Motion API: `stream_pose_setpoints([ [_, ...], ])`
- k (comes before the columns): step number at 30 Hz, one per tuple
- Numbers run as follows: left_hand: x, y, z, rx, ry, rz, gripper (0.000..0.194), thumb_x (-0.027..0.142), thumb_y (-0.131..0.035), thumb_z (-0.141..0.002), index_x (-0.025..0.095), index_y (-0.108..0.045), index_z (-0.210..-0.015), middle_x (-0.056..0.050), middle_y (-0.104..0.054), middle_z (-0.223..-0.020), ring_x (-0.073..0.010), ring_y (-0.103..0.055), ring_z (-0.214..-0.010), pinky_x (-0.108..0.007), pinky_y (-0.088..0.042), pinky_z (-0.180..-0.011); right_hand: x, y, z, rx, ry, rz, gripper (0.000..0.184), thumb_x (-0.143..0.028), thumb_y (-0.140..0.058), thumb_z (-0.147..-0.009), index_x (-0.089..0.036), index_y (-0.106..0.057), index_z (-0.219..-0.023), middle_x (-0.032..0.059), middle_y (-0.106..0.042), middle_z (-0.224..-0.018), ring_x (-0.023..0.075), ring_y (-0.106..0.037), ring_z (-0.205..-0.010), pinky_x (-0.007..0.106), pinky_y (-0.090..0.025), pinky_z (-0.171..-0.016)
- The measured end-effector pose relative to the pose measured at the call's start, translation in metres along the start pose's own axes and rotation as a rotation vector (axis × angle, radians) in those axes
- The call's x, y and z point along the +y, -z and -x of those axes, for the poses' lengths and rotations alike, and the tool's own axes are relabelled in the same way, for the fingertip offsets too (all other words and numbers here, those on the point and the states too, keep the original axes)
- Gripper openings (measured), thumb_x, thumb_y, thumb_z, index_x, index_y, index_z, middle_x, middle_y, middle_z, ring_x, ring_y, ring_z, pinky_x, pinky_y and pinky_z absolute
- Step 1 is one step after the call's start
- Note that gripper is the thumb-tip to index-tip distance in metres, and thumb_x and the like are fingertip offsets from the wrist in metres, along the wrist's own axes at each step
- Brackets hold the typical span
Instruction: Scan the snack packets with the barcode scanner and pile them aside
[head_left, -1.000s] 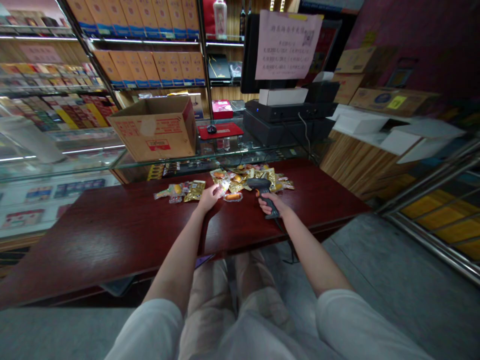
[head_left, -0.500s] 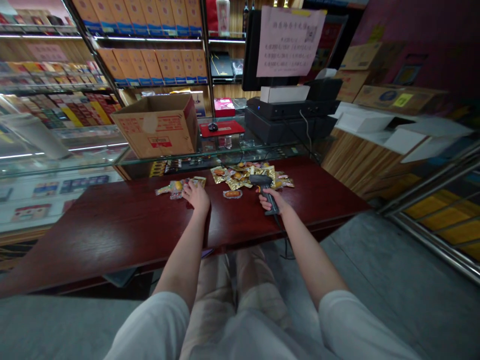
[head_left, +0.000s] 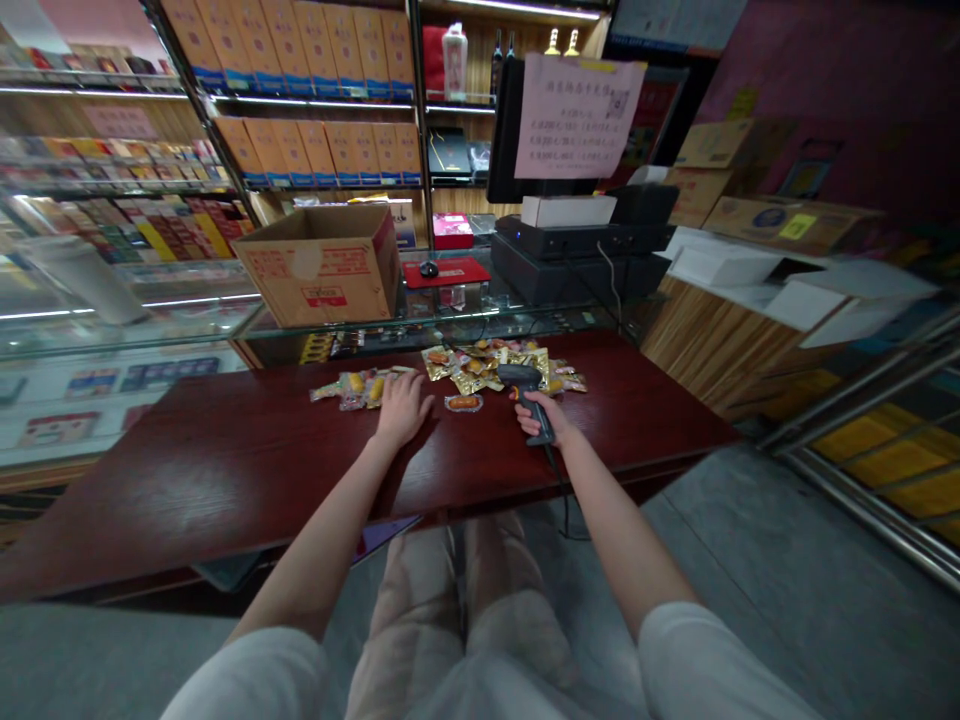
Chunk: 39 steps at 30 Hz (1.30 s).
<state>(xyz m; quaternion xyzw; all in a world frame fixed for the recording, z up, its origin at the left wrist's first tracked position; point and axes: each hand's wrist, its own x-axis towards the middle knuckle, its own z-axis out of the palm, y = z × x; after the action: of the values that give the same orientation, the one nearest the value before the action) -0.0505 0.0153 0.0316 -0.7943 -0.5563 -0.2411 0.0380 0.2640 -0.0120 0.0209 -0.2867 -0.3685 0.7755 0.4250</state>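
- A black barcode scanner (head_left: 529, 398) is in the right hand (head_left: 537, 420), just over the dark red surface (head_left: 225, 480).
- The right fingers (head_left: 525, 414) are shut tight around its handle.
- Left of the scanner, the left hand (head_left: 401, 410) lies on the surface, its fingers (head_left: 411, 398) loose and open.
- Just behind the scanner is a pile of gold snack packets (head_left: 487, 362).
- 1 clear packet with orange food (head_left: 463, 402) lies just left of the scanner.
- Far behind the scanner, a cardboard box (head_left: 322, 265) sits on a glass counter (head_left: 525, 322).

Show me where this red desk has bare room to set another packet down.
Bare red desk lies left of the left hand, and right of the right hand holding the barcode scanner. Crowded: between and behind the hands, among the foil snack packets.
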Motion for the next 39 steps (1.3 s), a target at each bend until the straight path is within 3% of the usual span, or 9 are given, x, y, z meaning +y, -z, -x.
stream_pose_setpoints([
  [3,0.021,-0.01,-0.004,-0.18,-0.136,0.144,0.049,0.042,-0.057,-0.091,0.017,-0.054,-0.133,-0.015,-0.057,-0.137,-0.0296,-0.053,-0.126,-0.045,-0.04,-0.107,0.001,0.001,0.001,0.001,0.0,-0.007,0.022,-0.034,-0.057,-0.082,-0.02,-0.051,-0.098,-0.01,-0.043,-0.056,0.0052,-0.027,-0.035,0.017,-0.025,-0.032],
  [6,0.034,-0.023,-0.003,-0.235,-0.146,0.176,0.039,0.037,-0.059,-0.091,0.019,-0.058,-0.127,-0.012,-0.062,-0.129,-0.0284,-0.055,-0.119,-0.043,-0.044,-0.1,0.001,0.001,0.002,0.006,0.007,-0.013,0.023,-0.033,-0.059,-0.081,-0.02,-0.05,-0.098,-0.0099,-0.044,-0.057,0.0052,-0.028,-0.035,0.017,-0.026,-0.033],
  [10,0.033,-0.032,0.001,-0.161,-0.065,0.204,0.027,0.034,-0.052,-0.096,0.016,-0.065,-0.112,-0.013,-0.067,-0.114,-0.0279,-0.058,-0.11,-0.042,-0.045,-0.096,0.001,0.0,0.004,-0.006,0.002,0.01,0.026,-0.034,-0.061,-0.08,-0.02,-0.05,-0.098,-0.0098,-0.044,-0.057,0.005,-0.027,-0.035,0.017,-0.025,-0.033],
  [15,0.02,-0.032,0.001,-0.024,0.148,0.518,0.031,0.03,-0.041,-0.1,0.015,-0.068,-0.101,-0.012,-0.072,-0.102,-0.023,-0.066,-0.097,-0.035,-0.048,-0.091,0.002,-0.001,0.004,-0.01,0.005,0.061,0.031,-0.037,-0.063,-0.079,-0.02,-0.051,-0.101,-0.0104,-0.045,-0.057,0.0045,-0.028,-0.035,0.017,-0.026,-0.033],
  [18,0.014,-0.033,-0.002,0.068,0.267,0.691,0.028,0.029,-0.044,-0.098,0.015,-0.068,-0.104,-0.01,-0.073,-0.102,-0.0211,-0.068,-0.094,-0.034,-0.05,-0.089,0.002,-0.003,0.003,-0.003,0.004,0.098,0.035,-0.039,-0.066,-0.077,-0.019,-0.051,-0.101,-0.0103,-0.046,-0.056,0.0047,-0.03,-0.035,0.018,-0.027,-0.033],
  [23,0.008,-0.042,-0.007,0.05,0.387,0.991,0.027,0.031,-0.052,-0.093,0.014,-0.067,-0.108,-0.008,-0.072,-0.097,-0.0162,-0.066,-0.068,-0.033,-0.056,-0.074,0.008,-0.015,0.001,0.037,0.039,0.117,0.034,-0.039,-0.067,-0.077,-0.02,-0.05,-0.1,-0.0105,-0.048,-0.056,0.0054,-0.033,-0.034,0.019,-0.029,-0.034],
  [30,0.0,-0.044,-0.008,0.097,0.481,1.506,0.028,0.036,-0.067,-0.084,0.015,-0.061,-0.101,-0.007,-0.07,-0.1,-0.017,-0.069,-0.091,-0.037,-0.058,-0.088,0.025,-0.035,-0.001,-0.001,0.068,0.063,0.033,-0.039,-0.066,-0.079,-0.02,-0.051,-0.102,-0.0109,-0.049,-0.056,0.005,-0.034,-0.034,0.019,-0.027,-0.034],
  [33,-0.002,-0.043,-0.007,0.101,0.509,1.547,0.03,0.039,-0.068,-0.082,0.016,-0.059,-0.098,-0.006,-0.069,-0.097,-0.016,-0.068,-0.09,-0.035,-0.057,-0.085,0.029,-0.036,-0.001,-0.018,0.061,0.085,0.032,-0.039,-0.065,-0.08,-0.02,-0.052,-0.101,-0.0108,-0.049,-0.056,0.0053,-0.035,-0.033,0.019,-0.028,-0.033],
  [39,-0.003,-0.045,-0.009,0.151,0.519,1.398,0.036,0.044,-0.069,-0.075,0.018,-0.058,-0.096,-0.003,-0.068,-0.089,-0.012,-0.063,-0.074,-0.025,-0.051,-0.069,0.029,-0.032,0.0,-0.053,0.031,0.113,0.032,-0.041,-0.064,-0.081,-0.019,-0.053,-0.102,-0.0109,-0.048,-0.055,0.005,-0.034,-0.032,0.019,-0.029,-0.032],
])
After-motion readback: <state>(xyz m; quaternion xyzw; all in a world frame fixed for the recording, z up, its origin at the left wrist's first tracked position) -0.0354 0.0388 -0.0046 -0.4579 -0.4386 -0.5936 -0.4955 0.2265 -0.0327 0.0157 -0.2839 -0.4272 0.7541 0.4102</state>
